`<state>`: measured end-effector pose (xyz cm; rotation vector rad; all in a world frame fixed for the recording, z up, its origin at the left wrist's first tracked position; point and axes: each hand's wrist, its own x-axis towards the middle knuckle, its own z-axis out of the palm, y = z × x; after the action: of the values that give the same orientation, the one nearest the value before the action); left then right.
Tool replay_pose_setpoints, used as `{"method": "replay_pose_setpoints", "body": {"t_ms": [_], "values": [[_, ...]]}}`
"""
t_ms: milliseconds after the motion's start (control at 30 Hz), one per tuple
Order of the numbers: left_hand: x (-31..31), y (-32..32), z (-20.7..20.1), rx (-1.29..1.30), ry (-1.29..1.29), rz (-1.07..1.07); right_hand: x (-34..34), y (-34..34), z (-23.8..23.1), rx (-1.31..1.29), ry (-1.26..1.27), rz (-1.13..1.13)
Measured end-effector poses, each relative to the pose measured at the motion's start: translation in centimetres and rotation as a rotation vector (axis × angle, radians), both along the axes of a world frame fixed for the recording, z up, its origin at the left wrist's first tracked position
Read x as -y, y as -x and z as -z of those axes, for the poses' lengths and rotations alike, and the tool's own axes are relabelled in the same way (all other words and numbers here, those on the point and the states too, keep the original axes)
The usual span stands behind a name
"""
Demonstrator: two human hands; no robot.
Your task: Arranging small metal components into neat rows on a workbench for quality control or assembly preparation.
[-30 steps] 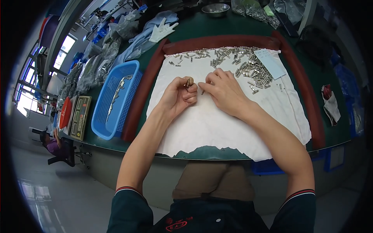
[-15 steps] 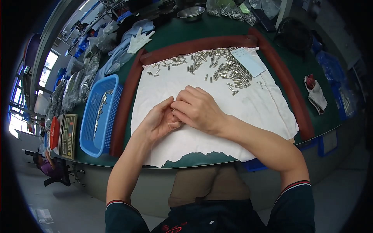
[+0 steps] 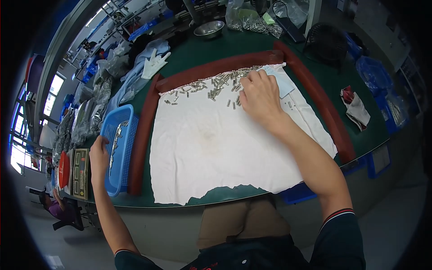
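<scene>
Small shiny metal cylinder-shaped parts lie in a loose heap along the far side of a white cloth. My right hand is over the heap's right part, fingers bent down and thumb apart from them. It hides the parts beneath it, and its fingertips hardly show. My left hand is at the left rim of a blue plastic basket, fingers loosely bent and nothing visible in them. Inside the basket, a row of similar metal parts runs lengthwise.
Dark red padded bars border the cloth on three sides. Beside my right hand lies a pale blue paper. A scale-like device stands left of the basket. Farther back are a white glove and a metal bowl.
My hands, together over the cloth before, have parted. The left has moved to the basket's left rim, the right forward to the metal parts. The view has shifted slightly.
</scene>
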<state>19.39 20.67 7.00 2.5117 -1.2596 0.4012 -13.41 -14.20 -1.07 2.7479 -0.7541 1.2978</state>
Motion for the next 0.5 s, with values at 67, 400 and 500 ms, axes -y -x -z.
{"method": "replay_pose_setpoints", "body": {"t_ms": [67,400,500], "values": [[-2.3,-3.2,1.1,0.109,-0.104,-0.089,2.1,1.3,-0.3,-0.154,-0.056,0.221],[10.2,7.8,0.5,0.328,0.066,0.215,5.4,4.0,-2.3,-0.35,-0.408,0.374],[17.5,14.1,1.9,0.023,0.155,0.611,6.7,5.0,-1.9,-0.227,-0.394,0.417]]}}
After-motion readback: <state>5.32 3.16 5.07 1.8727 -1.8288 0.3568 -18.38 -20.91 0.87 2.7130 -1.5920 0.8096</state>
